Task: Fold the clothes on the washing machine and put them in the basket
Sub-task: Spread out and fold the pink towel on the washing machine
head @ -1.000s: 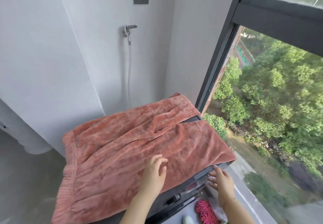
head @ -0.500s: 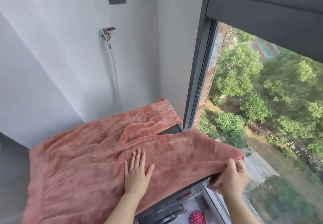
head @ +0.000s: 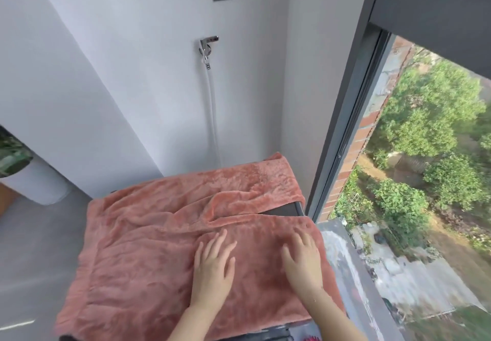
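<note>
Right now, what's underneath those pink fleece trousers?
A dark flat top shows in the gap between the legs of the pink trousers, probably the washing machine. The rest is covered. Both the left hand and right hand press flat on the cloth.

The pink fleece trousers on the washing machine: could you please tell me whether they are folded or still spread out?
Spread out, not folded: the pink fleece trousers lie flat, both legs apart, with the left hand and right hand pressing one leg.

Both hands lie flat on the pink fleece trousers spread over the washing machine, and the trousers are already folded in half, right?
Not quite: the head view shows the pink fleece trousers unfolded, legs apart. The left hand and right hand do lie flat.
</note>
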Available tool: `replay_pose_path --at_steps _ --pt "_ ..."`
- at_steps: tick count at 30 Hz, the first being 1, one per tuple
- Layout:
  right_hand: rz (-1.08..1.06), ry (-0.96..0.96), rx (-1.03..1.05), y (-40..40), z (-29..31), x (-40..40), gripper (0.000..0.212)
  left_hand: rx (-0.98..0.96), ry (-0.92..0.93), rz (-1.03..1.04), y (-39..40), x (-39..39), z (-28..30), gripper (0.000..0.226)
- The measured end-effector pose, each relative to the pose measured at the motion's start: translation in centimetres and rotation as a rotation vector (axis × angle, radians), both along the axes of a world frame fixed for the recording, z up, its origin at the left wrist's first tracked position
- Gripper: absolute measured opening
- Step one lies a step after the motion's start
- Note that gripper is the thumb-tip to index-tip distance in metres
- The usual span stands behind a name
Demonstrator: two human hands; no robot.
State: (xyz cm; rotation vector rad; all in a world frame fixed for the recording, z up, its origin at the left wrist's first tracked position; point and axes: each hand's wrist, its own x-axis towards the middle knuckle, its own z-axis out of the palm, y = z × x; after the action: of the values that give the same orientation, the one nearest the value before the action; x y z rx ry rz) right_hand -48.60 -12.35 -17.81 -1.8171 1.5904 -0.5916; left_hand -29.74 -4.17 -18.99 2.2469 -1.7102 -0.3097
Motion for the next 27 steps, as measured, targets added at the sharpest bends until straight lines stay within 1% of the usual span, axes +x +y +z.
replay_pose_path --at_steps 1,3,4,5,7,9,10,11,14,15,17,19,21,25,27 --pt "0.067 0.117 -0.008 0.3 -0.8 1.2 0.044 0.005 -0.029 0.058 0.7 0.7 -0.2 0.044" --pt "0.157 0.312 -0.068 1.0 -2.3 2.5 0.056 0.099 -0.050 0.172 2.6 2.0 -1.3 0.050" --pt "0.186 0.360 -0.049 1.4 -2.4 2.8 0.061 0.129 -0.073 0.196 3.5 2.6 -1.9 0.055" --pt "0.166 0.411 -0.040 1.6 -2.4 3.0 0.064 0.142 -0.106 0.199 4.1 2.9 -2.4 0.057" --pt "0.131 0.438 0.017 1.2 -2.2 4.3 0.068 0.133 -0.143 0.190 4.3 3.4 -2.9 0.053" --pt "0.072 0.312 0.124 0.7 -1.2 6.0 0.064 0.086 -0.093 0.239 3.2 3.0 -1.8 0.047" --pt "0.054 0.234 0.109 0.4 -0.7 7.0 0.058 0.030 -0.042 0.272 2.6 3.1 -1.1 0.041" --pt "0.043 0.146 0.076 0.2 0.0 8.0 0.054 -0.065 -0.004 0.291 1.9 3.5 -0.4 0.036" --pt "0.136 -0.018 0.026 -0.3 1.2 10.6 0.041 -0.290 0.129 0.293 -0.1 5.8 2.2 0.018" --pt "0.157 -0.055 0.010 -0.6 1.3 11.7 0.037 -0.334 0.179 0.314 -0.9 7.4 3.0 0.017" --pt "0.143 -0.084 -0.012 -1.5 1.9 13.1 0.031 -0.371 0.270 0.393 -2.7 10.5 4.7 0.024" --pt "0.129 -0.080 -0.052 -2.4 2.3 14.5 0.022 -0.360 0.322 0.446 -4.8 14.6 6.0 0.025" --pt "0.115 -0.082 -0.033 -3.4 2.7 15.8 0.017 -0.278 0.333 0.460 -7.1 18.5 6.7 0.025" --pt "0.060 -0.173 0.155 -5.4 4.6 19.7 0.022 -0.024 0.307 0.446 -12.1 24.9 6.1 0.032" --pt "0.044 -0.156 0.170 -6.8 5.2 22.2 0.023 0.098 0.264 0.392 -14.8 27.2 5.1 0.038"
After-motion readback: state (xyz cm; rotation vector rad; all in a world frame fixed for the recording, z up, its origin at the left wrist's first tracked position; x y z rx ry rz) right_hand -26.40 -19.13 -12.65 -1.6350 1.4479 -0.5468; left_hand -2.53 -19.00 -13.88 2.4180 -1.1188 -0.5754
